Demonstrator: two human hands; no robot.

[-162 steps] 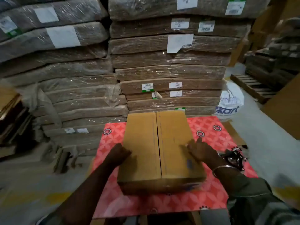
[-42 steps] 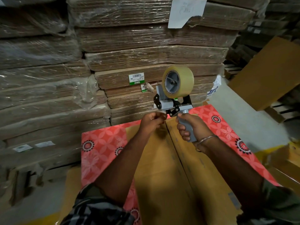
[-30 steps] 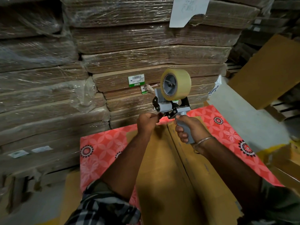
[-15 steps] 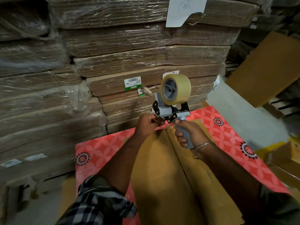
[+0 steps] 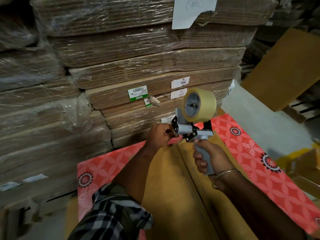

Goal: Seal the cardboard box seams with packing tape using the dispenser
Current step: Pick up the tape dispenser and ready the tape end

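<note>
Running away from the person, the box seam lies under the tape dispenser, which sits upright over its far end. Right hand clamps the handle; left hand fingers pinch together at the roller, presumably on the tape end.

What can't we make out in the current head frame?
- Tape end: hidden in the pinched fingers of the left hand, by the front roller of the dispenser.
- Dispenser grip: mostly wrapped by the right hand.
- Cardboard box: near end cut off by the bottom edge; both arms cover parts of the centre seam.
- Handwritten labels on the wrapped stacks: too small to read.
</note>
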